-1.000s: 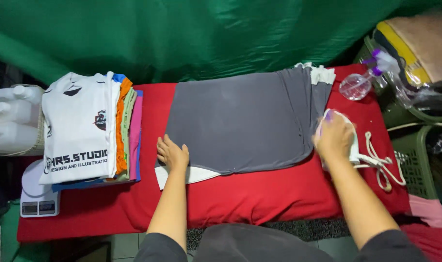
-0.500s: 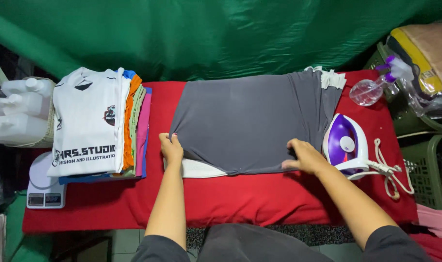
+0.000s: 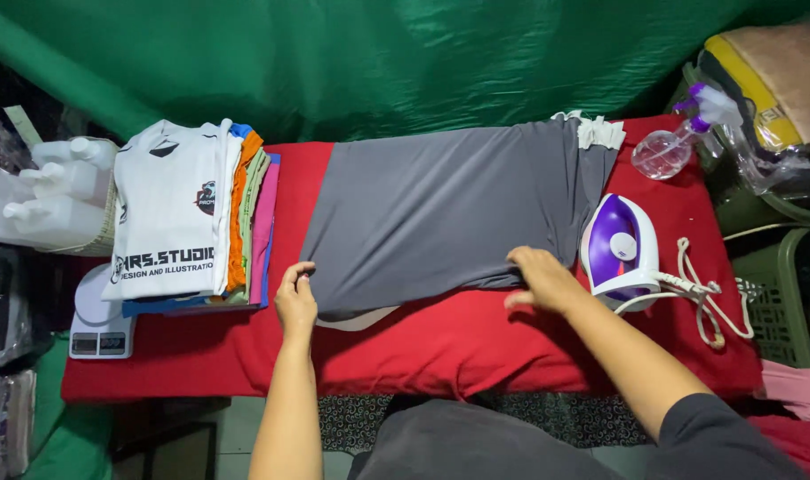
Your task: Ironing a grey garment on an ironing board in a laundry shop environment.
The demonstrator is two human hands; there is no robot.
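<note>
Grey garment (image 3: 449, 213) lies flat on red board (image 3: 511, 338); left hand (image 3: 295, 302) pinches its seven-o'clock corner, right hand (image 3: 540, 280) grips its five-o'clock edge.

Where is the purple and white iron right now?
The purple and white iron stands on the red padded board, right of the grey garment, beside the right hand.

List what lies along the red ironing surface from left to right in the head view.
White digital scale → stack of folded shirts → left hand → grey garment → right hand → purple and white iron → coiled white cord.
</note>
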